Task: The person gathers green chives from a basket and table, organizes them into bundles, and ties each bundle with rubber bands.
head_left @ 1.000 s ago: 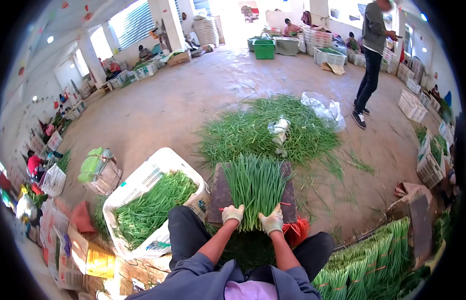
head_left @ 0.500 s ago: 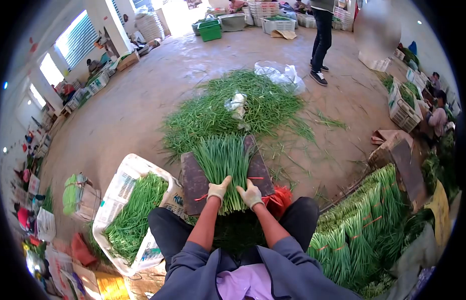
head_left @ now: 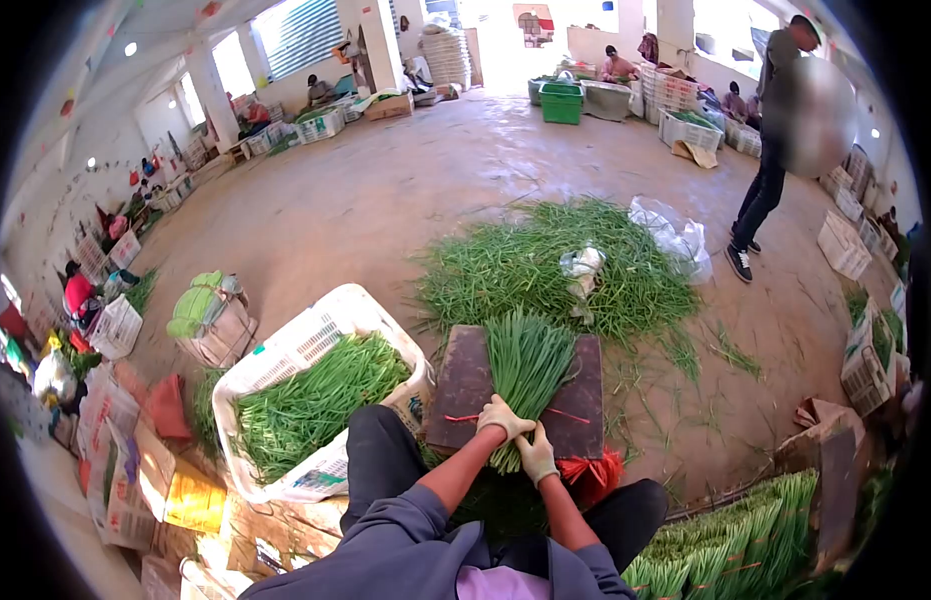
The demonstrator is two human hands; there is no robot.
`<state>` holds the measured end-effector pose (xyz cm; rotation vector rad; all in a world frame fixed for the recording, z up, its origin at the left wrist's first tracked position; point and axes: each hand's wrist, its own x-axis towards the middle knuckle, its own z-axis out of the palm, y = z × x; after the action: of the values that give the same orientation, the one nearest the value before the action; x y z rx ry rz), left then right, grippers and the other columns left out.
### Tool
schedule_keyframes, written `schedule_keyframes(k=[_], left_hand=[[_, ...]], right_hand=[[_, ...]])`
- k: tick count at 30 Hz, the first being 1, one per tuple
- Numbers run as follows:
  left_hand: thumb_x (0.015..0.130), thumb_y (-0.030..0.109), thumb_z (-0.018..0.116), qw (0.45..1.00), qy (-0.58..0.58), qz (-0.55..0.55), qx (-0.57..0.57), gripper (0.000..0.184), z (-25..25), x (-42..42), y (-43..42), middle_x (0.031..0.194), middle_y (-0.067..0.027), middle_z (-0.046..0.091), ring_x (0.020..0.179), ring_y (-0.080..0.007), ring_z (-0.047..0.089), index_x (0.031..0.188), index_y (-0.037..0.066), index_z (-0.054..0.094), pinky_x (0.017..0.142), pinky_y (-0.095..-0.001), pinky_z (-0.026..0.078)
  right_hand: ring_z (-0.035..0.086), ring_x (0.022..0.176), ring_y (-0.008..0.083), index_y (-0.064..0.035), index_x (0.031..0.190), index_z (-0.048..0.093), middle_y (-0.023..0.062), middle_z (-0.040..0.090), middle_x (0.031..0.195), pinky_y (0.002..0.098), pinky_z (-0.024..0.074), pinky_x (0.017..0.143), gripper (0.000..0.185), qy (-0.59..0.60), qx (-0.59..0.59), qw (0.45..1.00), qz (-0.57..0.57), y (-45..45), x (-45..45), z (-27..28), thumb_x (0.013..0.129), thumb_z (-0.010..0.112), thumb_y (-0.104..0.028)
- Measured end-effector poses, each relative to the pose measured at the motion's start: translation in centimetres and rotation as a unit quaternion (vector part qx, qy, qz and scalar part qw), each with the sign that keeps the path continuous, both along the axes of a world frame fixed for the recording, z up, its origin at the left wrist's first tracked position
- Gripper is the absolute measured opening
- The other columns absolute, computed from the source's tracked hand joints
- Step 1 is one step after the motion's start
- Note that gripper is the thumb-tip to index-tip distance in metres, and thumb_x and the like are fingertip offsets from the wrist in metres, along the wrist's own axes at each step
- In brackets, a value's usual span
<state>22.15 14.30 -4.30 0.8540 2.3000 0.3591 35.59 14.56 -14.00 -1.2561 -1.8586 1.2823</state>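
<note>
Since the left hand (head_left: 503,417) and right hand (head_left: 537,455) clasp the earlier-spread greens (head_left: 530,358), these seem gathered, tips toward twelve o'clock.

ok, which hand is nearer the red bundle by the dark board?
Right. The right hand is just left of the red bundle; the left hand is farther left and forward, on the greens.

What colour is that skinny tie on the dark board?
The tie is red; the head view shows it best, beside the green bunch.
</note>
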Motion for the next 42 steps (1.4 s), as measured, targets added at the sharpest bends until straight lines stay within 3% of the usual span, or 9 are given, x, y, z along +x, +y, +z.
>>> schedule_keyframes(k=[6,13,17,21,24,28,35,38,42], left_hand=[[0.057,0.055,0.085,0.995,-0.016,-0.098,-0.011,0.110,-0.8,-3.1,0.0,0.132,-0.0290,0.055,0.121,-0.0397,0.058,0.135,-0.006,0.037,0.099,-0.0442,0.050],[0.050,0.050,0.089,0.987,0.082,-0.135,-0.029,0.118,-0.1,-3.2,-0.5,0.124,-0.0271,0.058,0.116,-0.0392,0.060,0.139,-0.003,0.031,0.098,-0.0434,0.051],[0.050,0.044,0.089,0.986,0.088,-0.129,-0.056,0.114,-0.5,-2.3,-0.2,0.124,-0.0255,0.057,0.114,-0.0373,0.060,0.139,-0.002,0.032,0.097,-0.0412,0.051],[0.051,0.045,0.088,0.983,0.116,-0.123,-0.064,0.118,-0.6,-2.0,0.0,0.126,-0.0237,0.057,0.116,-0.0344,0.059,0.142,-0.001,0.029,0.098,-0.0394,0.050],[0.053,0.046,0.088,0.980,0.127,-0.128,-0.081,0.119,-0.1,-1.3,-0.2,0.128,-0.0228,0.055,0.117,-0.0338,0.059,0.144,0.000,0.026,0.098,-0.0388,0.050],[0.055,0.047,0.089,0.979,0.131,-0.131,-0.084,0.122,0.4,-0.9,-0.3,0.128,-0.0211,0.056,0.116,-0.0319,0.060,0.147,0.000,0.024,0.096,-0.0381,0.051],[0.054,0.046,0.089,0.982,0.103,-0.121,-0.097,0.133,0.6,-1.0,-0.4,0.132,-0.0212,0.053,0.121,-0.0315,0.057,0.153,0.001,0.014,0.100,-0.0379,0.049],[0.055,0.047,0.088,0.983,0.100,-0.118,-0.098,0.132,0.6,-1.3,-0.2,0.134,-0.0208,0.051,0.123,-0.0309,0.055,0.154,0.002,0.014,0.101,-0.0379,0.048],[0.055,0.050,0.087,0.984,0.092,-0.120,-0.100,0.132,0.7,-1.1,-0.4,0.136,-0.0195,0.050,0.124,-0.0304,0.054,0.154,0.003,0.014,0.101,-0.0380,0.048]], right_hand=[[0.064,0.112,0.0276,0.0011,0.141,0.041,0.0220,0.065,0.119,0.0363,0.0495,0.094,0.071,0.061,-0.046,0.997,0.017,-2.3,-0.5,4.3,0.081,0.073,-0.023],[0.056,0.124,0.0326,0.0052,0.145,0.034,0.0269,0.057,0.131,0.0376,0.0450,0.102,0.084,0.130,-0.081,0.981,0.123,-1.6,-0.4,0.2,0.078,0.073,-0.026],[0.052,0.127,0.0236,0.0028,0.147,0.034,0.0170,0.052,0.141,0.0341,0.0432,0.104,0.072,0.100,-0.148,0.979,0.102,-1.7,0.2,-1.0,0.084,0.066,-0.006],[0.065,0.109,0.0224,0.0026,0.135,0.051,0.0162,0.065,0.124,0.0336,0.0532,0.088,0.053,0.093,-0.199,0.975,0.019,-1.1,0.7,1.7,0.086,0.068,-0.012],[0.071,0.095,0.0291,0.0001,0.111,0.068,0.0186,0.072,0.100,0.0355,0.0545,0.085,0.031,0.045,-0.018,0.992,-0.119,-0.2,1.1,2.2,0.085,0.068,-0.016],[0.071,0.092,0.0306,-0.0019,0.109,0.069,0.0192,0.072,0.101,0.0367,0.0546,0.082,0.028,0.078,-0.005,0.993,-0.089,3.5,-0.4,5.3,0.086,0.068,-0.017],[0.071,0.076,0.0236,-0.0016,0.100,0.071,0.0157,0.073,0.090,0.0333,0.0551,0.071,0.028,-0.085,0.070,0.992,-0.058,5.7,-2.1,5.3,0.081,0.075,-0.023],[0.064,0.063,0.0109,-0.0004,0.096,0.070,0.0076,0.070,0.078,0.0283,0.0523,0.060,0.021,0.043,-0.009,0.999,0.029,5.7,-1.9,5.1,0.082,0.075,-0.015],[0.065,0.065,0.0134,0.0000,0.093,0.066,0.0079,0.068,0.076,0.0297,0.0529,0.062,0.021,0.059,0.022,0.998,0.030,4.9,-3.5,6.4,0.082,0.075,-0.014]])
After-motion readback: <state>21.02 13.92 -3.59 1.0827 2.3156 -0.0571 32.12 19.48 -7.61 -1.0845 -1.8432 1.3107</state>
